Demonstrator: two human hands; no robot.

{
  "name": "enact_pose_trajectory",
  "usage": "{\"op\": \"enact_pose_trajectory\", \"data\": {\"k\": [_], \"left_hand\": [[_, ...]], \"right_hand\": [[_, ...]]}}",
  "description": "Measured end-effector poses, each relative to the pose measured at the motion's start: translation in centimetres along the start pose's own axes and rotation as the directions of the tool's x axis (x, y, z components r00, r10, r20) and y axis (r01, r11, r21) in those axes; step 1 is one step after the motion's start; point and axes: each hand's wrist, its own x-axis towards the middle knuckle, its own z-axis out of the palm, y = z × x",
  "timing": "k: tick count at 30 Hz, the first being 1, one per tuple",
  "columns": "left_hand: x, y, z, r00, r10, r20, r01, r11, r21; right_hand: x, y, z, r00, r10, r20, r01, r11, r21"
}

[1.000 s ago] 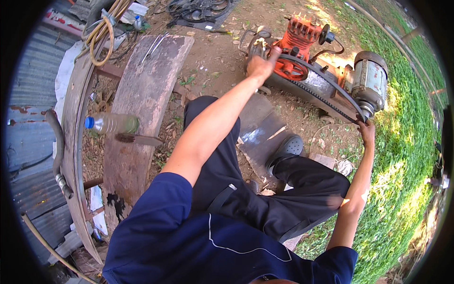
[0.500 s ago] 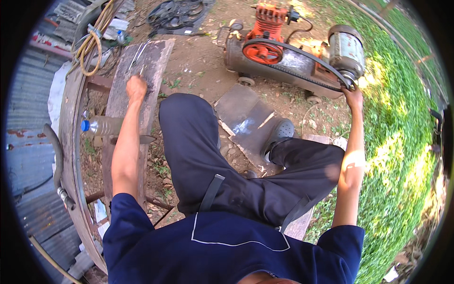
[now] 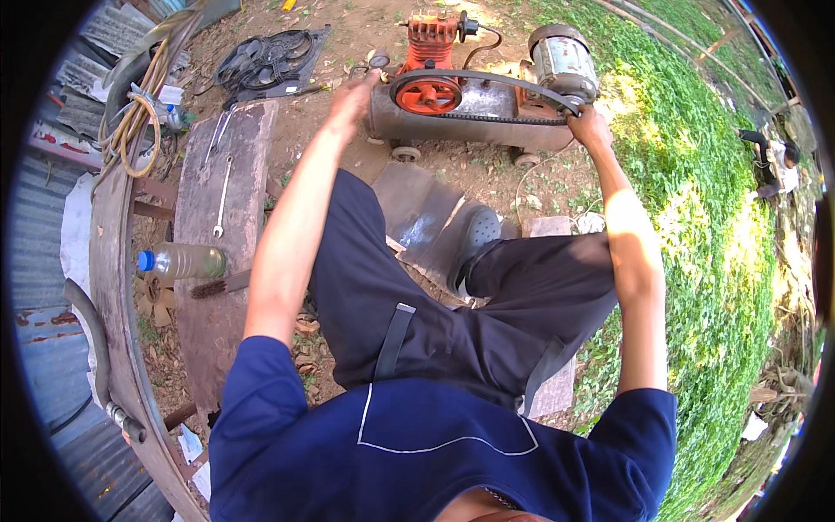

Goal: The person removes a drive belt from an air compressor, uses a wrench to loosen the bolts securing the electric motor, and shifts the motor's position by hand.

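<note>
In front of me stands an air compressor with a grey tank (image 3: 478,126), an orange pump head (image 3: 432,43) and an orange flywheel (image 3: 428,94). A black drive belt (image 3: 513,83) runs from the flywheel to the grey motor (image 3: 564,63). My right hand (image 3: 591,129) is closed on the belt beside the motor pulley; its fingertips are partly hidden. My left hand (image 3: 350,103), somewhat blurred, reaches to the tank's left end near a small gauge (image 3: 379,61), fingers stretched out and holding nothing visible. A combination wrench (image 3: 223,198) lies on the wooden plank (image 3: 198,178) at left.
More slim metal tools (image 3: 219,132) lie farther up the plank. A blue-capped bottle (image 3: 184,260) and a wire brush (image 3: 217,285) are nearer. Black cables (image 3: 268,63) lie coiled on the ground; hoses (image 3: 148,113) hang at left. Another person (image 3: 774,163) is at far right.
My left hand has left the plank and moved right to the compressor; the wrench now lies uncovered there. My right hand remains at the belt. The view has shifted.
</note>
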Motion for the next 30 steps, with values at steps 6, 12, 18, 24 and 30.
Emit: {"op": "enact_pose_trajectory", "data": {"k": [6, 12, 18, 24, 30], "left_hand": [[1.5, -4.1, 5.6, 0.963, -0.268, -0.030, 0.234, 0.885, -0.404], [1.0, -3.5, 9.4, 0.950, -0.234, 0.206, 0.301, 0.861, -0.409], [3.3, -6.3, 13.2, 0.985, -0.094, 0.146, 0.160, 0.815, -0.556], [6.1, -8.8, 16.2, 0.979, -0.202, 0.016, 0.155, 0.696, -0.701], [6.1, -8.3, 16.5, 0.939, -0.319, -0.129, 0.154, 0.725, -0.671]], "right_hand": [[-0.3, 0.3, -1.0, 0.989, -0.021, 0.144, 0.033, 0.996, -0.080], [1.7, 3.5, 0.5, 0.999, 0.032, 0.012, -0.032, 0.999, -0.019], [5.6, 7.1, 3.7, 0.983, 0.025, 0.183, -0.056, 0.984, 0.167], [7.2, 7.3, 5.2, 0.963, 0.003, 0.271, -0.099, 0.935, 0.342], [8.5, 7.5, 6.1, 0.966, -0.029, 0.256, -0.034, 0.970, 0.240]]}}
